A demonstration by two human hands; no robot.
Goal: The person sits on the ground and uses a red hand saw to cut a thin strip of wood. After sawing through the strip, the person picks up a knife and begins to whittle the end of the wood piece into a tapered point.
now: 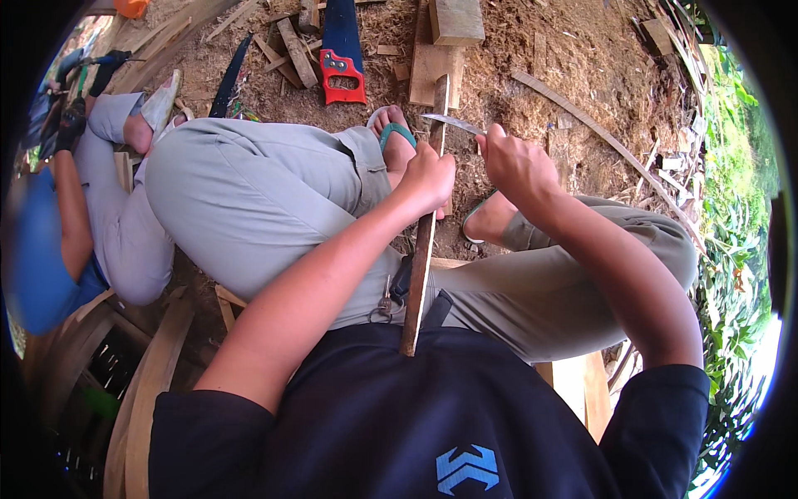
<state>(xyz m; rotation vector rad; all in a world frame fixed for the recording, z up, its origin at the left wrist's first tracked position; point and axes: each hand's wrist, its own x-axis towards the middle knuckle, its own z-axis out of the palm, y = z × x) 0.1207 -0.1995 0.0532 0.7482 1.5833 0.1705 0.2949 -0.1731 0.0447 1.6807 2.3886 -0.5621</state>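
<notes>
My left hand (430,179) is wrapped round a long narrow wooden stick (421,266). The stick runs from my belly out past my feet, its far end over a wooden board (426,66) on the ground. In my right hand (519,166) is a knife (453,123), its handle mostly hidden by my fingers. The thin curved blade points left and lies across the stick a little beyond my left hand. Whether the edge bites into the wood cannot be made out.
A handsaw (342,58) with a red handle lies beyond my left knee, near a dark blade (230,79) and wood offcuts (297,54). A wood block (457,22) rests on the board. A curved strip (598,133) lies right. Another person (71,208) sits at left.
</notes>
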